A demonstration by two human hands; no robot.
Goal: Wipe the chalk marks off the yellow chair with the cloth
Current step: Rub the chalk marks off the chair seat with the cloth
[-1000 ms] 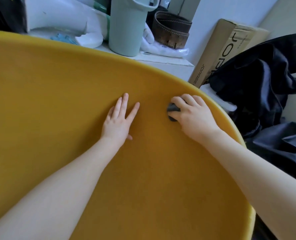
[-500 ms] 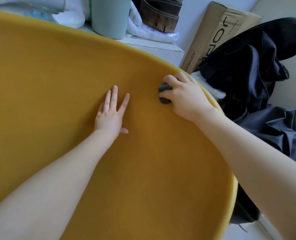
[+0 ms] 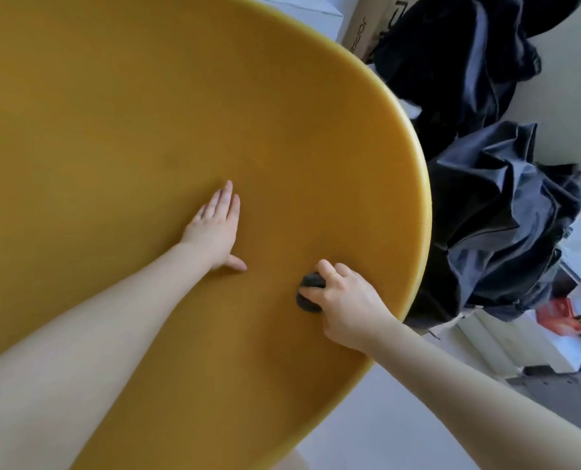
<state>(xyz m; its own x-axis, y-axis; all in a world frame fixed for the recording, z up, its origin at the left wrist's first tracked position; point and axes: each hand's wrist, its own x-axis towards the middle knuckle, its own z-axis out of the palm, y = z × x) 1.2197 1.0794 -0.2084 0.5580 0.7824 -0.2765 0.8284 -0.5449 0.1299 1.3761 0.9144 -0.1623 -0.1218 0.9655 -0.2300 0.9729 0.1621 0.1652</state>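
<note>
The yellow chair [image 3: 146, 113] fills most of the head view as a broad curved surface with a rounded rim on the right. My left hand [image 3: 214, 228] lies flat on it near the middle, fingers together and thumb out. My right hand [image 3: 346, 300] is closed on a small dark grey cloth [image 3: 308, 293], bunched up and pressed onto the chair a short way in from the right rim. Only part of the cloth shows under my fingers. I can make out no clear chalk marks on the yellow surface.
Dark clothing [image 3: 496, 205] is heaped just past the chair's right rim. A cardboard box [image 3: 363, 28] leans at the top behind the chair. White furniture and a red item [image 3: 557, 317] sit at the far right, with pale floor [image 3: 367, 442] below the rim.
My right hand has slid the cloth down along the right side of the chair toward me. The view has tilted and swung down; the shelf items at the top are out of sight.
</note>
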